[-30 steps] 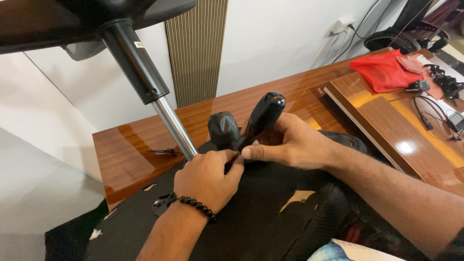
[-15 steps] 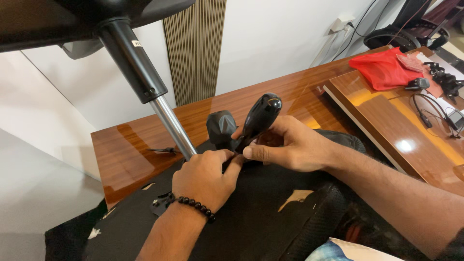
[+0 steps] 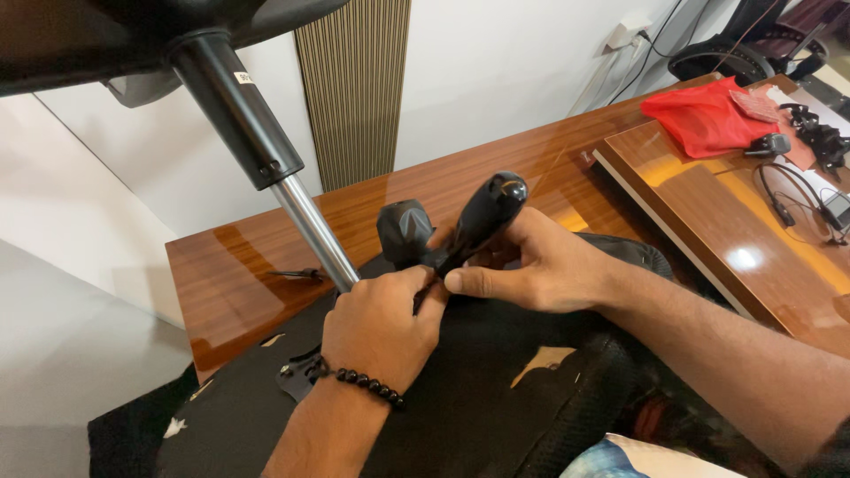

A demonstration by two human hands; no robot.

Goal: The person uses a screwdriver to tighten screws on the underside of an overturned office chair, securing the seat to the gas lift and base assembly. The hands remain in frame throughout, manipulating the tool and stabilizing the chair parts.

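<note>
A black glossy lever handle (image 3: 492, 205) sticks up from the dark underside of an overturned chair seat (image 3: 496, 389) lying on the wooden desk (image 3: 239, 283). My right hand (image 3: 540, 265) grips the lever from the right, thumb along its lower part. My left hand (image 3: 381, 326), with a black bead bracelet on the wrist, is closed in a fist at the foot of the lever, on its thin stem. A second black faceted knob (image 3: 404, 230) stands just left of the lever, behind my left hand.
The chair's gas column (image 3: 266, 150), black above and chrome below, slants up to the upper left. A raised wooden shelf (image 3: 708, 212) at the right carries a red cloth (image 3: 708, 115) and black cables (image 3: 797, 199). A ribbed wall panel (image 3: 354, 88) stands behind the desk.
Both hands keep their hold on the lever. The lever tip has tilted very slightly; the hands have barely shifted.
</note>
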